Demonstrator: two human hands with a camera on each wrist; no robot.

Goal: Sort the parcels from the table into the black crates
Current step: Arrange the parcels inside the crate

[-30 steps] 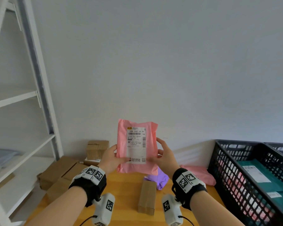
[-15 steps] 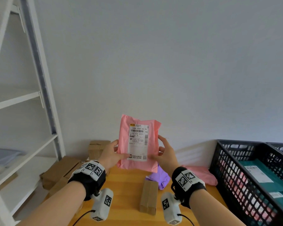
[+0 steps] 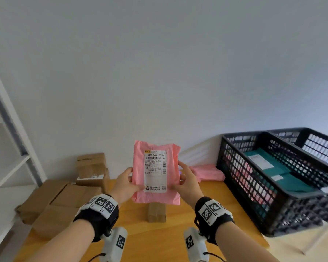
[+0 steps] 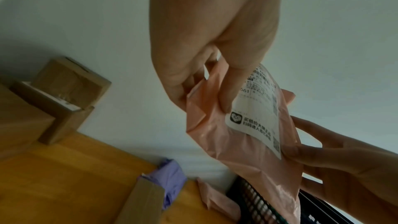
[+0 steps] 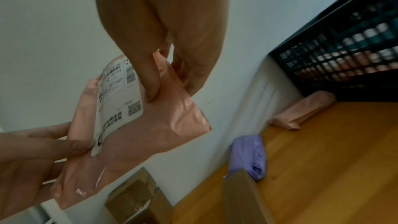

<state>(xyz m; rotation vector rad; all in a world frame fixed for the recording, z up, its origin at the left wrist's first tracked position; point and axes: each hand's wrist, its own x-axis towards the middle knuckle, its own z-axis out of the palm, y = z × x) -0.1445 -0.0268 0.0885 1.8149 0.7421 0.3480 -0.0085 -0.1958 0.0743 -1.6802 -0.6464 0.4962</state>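
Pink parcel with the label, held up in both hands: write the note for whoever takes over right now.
Left hand and right hand each pinch one side edge of the pink labelled parcel, held upright above the table, label facing the person.
Done: the near black crate already holds teal parcels and pink ones; the far black crate shows nothing I can make out.
Left on the table: another pink parcel, a purple parcel, a small cardboard box, and cardboard boxes at the left.
Next, probably: put the held parcel into a crate.

White label (image 3: 155,171) on pink parcel (image 3: 172,165) reads "548A C661-00 94"; smaller print seemingly Chinese, illegible
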